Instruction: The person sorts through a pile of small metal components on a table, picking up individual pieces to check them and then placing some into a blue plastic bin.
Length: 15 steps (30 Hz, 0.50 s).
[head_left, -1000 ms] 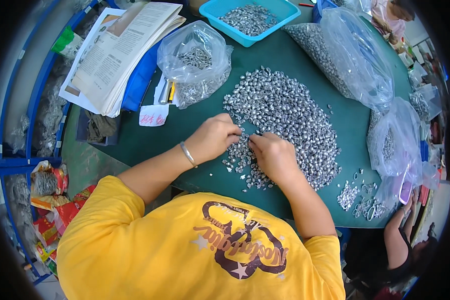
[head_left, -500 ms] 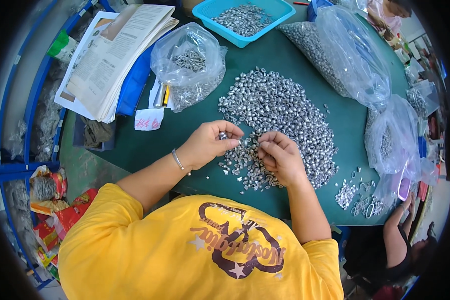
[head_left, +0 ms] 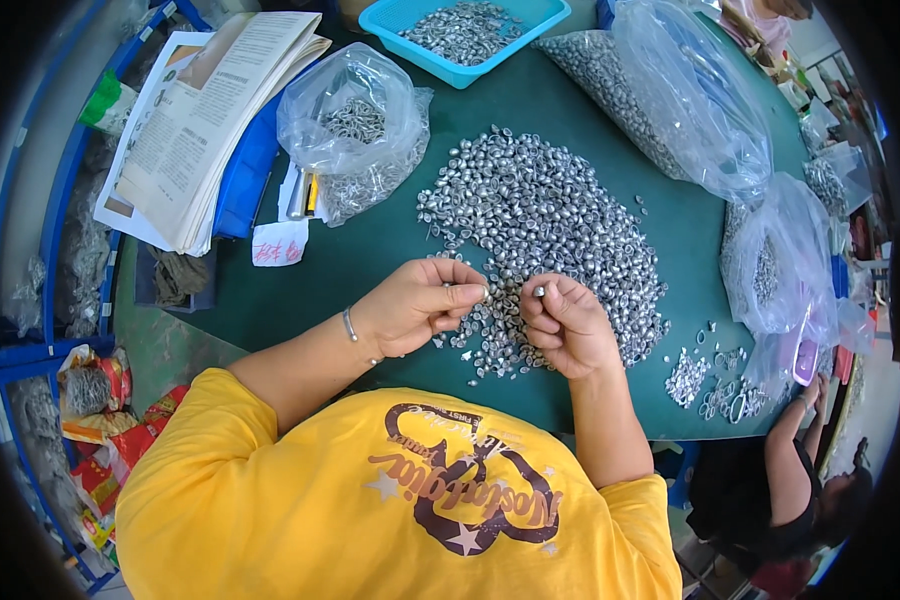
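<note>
A broad heap of small silver domed metal pieces [head_left: 570,215] lies on the green table [head_left: 370,255]. At the heap's near left edge my left hand [head_left: 418,305] is closed, thumb and forefinger pinched together. Whatever sits between those fingertips is too small to make out. To its right, over the near part of the heap, my right hand [head_left: 573,325] is closed too. Its thumb and forefinger grip a small silver metal piece [head_left: 540,291], whose shiny end sticks out. The two hands are a short gap apart.
A blue basket [head_left: 385,30] of metal pieces stands at the back. Clear bags of metal parts [head_left: 355,140] lie left and right [head_left: 630,110]. Newspapers [head_left: 200,120] are stacked at far left. Small white pieces [head_left: 687,378] and metal rings [head_left: 738,400] lie near right, beside another person's arm [head_left: 790,430].
My hands have drawn slightly apart. The right has turned, so the metal piece at its fingertips now shows. Silver pieces seen inside my left hand's curled fingers are now hidden. The view has shifted slightly.
</note>
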### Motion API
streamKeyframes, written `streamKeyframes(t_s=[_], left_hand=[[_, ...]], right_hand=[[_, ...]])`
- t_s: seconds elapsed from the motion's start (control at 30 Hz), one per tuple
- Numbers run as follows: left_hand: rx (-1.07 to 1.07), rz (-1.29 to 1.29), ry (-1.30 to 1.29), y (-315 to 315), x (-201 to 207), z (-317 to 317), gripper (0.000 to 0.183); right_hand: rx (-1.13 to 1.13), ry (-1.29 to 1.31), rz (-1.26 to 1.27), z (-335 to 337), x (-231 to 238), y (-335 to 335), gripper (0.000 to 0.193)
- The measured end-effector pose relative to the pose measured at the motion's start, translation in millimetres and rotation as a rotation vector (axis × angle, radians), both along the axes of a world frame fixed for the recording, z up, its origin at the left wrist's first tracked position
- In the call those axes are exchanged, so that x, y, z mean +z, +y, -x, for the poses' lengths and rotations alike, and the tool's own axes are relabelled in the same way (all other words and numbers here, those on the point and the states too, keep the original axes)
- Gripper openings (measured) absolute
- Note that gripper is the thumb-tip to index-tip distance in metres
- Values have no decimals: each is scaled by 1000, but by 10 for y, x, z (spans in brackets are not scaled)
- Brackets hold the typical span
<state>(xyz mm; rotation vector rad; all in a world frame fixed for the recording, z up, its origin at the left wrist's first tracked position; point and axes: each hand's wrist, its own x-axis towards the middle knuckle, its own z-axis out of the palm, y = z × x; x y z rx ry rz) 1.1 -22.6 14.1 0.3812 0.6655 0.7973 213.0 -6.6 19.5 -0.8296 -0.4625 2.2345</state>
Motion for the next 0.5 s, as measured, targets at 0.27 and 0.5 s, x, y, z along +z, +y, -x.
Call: streamKeyframes(t_s=[0.27,0.5], left_hand=[[-14,218,-328,1,-70,-4,15],[11,233,-321,4,-112,111,19]], right_hand=[[35,184,-66,11,-21,29,28],[128,-688,-418,143,165,123,9]])
